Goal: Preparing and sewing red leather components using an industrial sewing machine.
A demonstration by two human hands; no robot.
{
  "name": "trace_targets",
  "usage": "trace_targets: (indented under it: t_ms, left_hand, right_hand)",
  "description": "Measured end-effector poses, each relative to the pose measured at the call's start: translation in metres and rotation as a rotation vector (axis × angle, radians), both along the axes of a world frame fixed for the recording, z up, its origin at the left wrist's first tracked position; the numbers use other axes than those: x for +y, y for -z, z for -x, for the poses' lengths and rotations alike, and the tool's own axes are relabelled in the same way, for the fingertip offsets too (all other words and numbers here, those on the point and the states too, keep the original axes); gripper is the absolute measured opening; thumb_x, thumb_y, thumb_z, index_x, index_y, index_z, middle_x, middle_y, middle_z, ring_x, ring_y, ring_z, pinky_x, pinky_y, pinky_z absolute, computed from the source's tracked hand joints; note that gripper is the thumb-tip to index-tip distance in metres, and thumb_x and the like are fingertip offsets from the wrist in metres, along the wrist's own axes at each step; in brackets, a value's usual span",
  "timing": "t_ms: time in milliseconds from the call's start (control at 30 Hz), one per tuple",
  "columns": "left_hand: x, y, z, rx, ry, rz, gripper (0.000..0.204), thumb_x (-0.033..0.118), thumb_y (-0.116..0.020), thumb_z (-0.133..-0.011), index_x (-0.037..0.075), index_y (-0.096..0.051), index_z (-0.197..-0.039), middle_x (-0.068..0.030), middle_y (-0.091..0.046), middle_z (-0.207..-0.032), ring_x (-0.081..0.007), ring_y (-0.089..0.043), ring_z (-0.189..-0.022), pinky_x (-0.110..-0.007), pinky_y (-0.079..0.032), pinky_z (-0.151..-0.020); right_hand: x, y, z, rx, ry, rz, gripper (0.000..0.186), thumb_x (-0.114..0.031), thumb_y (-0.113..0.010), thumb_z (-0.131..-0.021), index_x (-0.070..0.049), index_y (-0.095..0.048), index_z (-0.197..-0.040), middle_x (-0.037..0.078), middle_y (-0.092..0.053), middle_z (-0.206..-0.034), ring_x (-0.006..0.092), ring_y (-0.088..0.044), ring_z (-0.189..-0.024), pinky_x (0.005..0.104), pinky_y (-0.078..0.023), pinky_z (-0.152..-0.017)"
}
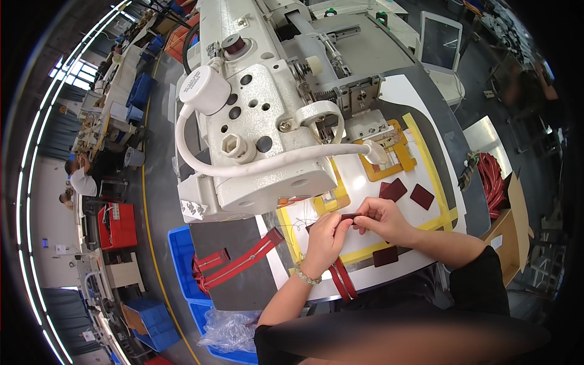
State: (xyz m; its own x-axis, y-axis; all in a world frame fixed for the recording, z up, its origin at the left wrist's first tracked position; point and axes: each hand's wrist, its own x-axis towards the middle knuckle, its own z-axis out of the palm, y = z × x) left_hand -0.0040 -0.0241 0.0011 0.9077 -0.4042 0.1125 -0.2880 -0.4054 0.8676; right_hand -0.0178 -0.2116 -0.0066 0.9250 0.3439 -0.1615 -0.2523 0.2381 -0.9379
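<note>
In front of the sewing machine [261, 121], both my hands meet over a white work plate edged with yellow tape [447, 218]. My left hand [324, 242] and my right hand [386, 222] pinch a small dark red piece [349, 216] between their fingertips. Below my left hand a red zipper strip [342, 281] hangs over the table edge; whether it joins the pinched piece is hidden. Dark red patches lie about: one overlapping pair [395, 190], a single patch [421, 196] and another patch [385, 256] near my right forearm. Yellow clamp frames [404, 159] sit under the machine head.
More red zipper strips [246, 263] lie across the table's left side, trailing toward blue bins [179, 243]. Clear plastic wrap [228, 328] spills over a lower bin. At right, a cardboard box [508, 234] stands beside a bundle of red strips [491, 179]. A white cable arches low across the machine.
</note>
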Motion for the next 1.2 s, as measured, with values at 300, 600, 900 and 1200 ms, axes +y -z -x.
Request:
trace_targets:
  t_ms: [300, 600, 900, 1200]
  left_hand:
    - [-0.0019, -0.0023, 0.0009, -0.028, -0.043, -0.014, 0.028, 0.015, -0.061, -0.088, 0.000, -0.047, -0.070, -0.0126, -0.045, -0.062, -0.0282, -0.044, -0.058, -0.037, -0.036, -0.055]
    - [-0.0016, 0.0011, -0.0011, -0.051, -0.064, 0.039, 0.030, 0.013, -0.064, -0.087, 0.000, -0.045, -0.067, -0.0087, -0.038, -0.059, -0.0204, -0.036, -0.053, -0.033, -0.030, -0.050]
    - [0.0036, -0.0021, -0.0055, 0.011, 0.087, 0.059, 0.024, 0.018, -0.057, -0.092, 0.001, -0.048, -0.078, -0.0143, -0.046, -0.069, -0.0315, -0.047, -0.066, -0.038, -0.039, -0.062]
    - [0.0040, 0.0055, -0.0037, 0.054, 0.057, 0.096, 0.026, 0.014, -0.060, -0.091, 0.000, -0.047, -0.072, -0.0107, -0.040, -0.063, -0.0229, -0.041, -0.057, -0.033, -0.035, -0.054]
  right_hand:
    - [0.0004, -0.0021, -0.0011, 0.038, -0.006, 0.003, 0.009, -0.006, -0.061, -0.092, 0.002, -0.057, -0.090, 0.005, -0.064, -0.082, 0.0070, -0.061, -0.073, 0.0210, -0.050, -0.066]
    - [-0.0001, -0.0027, -0.0030, 0.042, -0.024, -0.014, 0.009, -0.006, -0.063, -0.090, 0.002, -0.057, -0.090, 0.005, -0.064, -0.082, 0.0076, -0.062, -0.074, 0.0216, -0.050, -0.068]
    - [-0.0063, -0.0031, -0.0085, 0.086, -0.067, -0.023, 0.012, -0.013, -0.062, -0.092, -0.002, -0.058, -0.089, 0.005, -0.067, -0.081, 0.0085, -0.064, -0.071, 0.0203, -0.047, -0.062]
    - [-0.0060, -0.0023, -0.0084, 0.091, -0.070, -0.025, 0.011, -0.011, -0.062, -0.091, -0.002, -0.058, -0.089, 0.006, -0.067, -0.081, 0.0082, -0.063, -0.070, 0.0209, -0.048, -0.063]
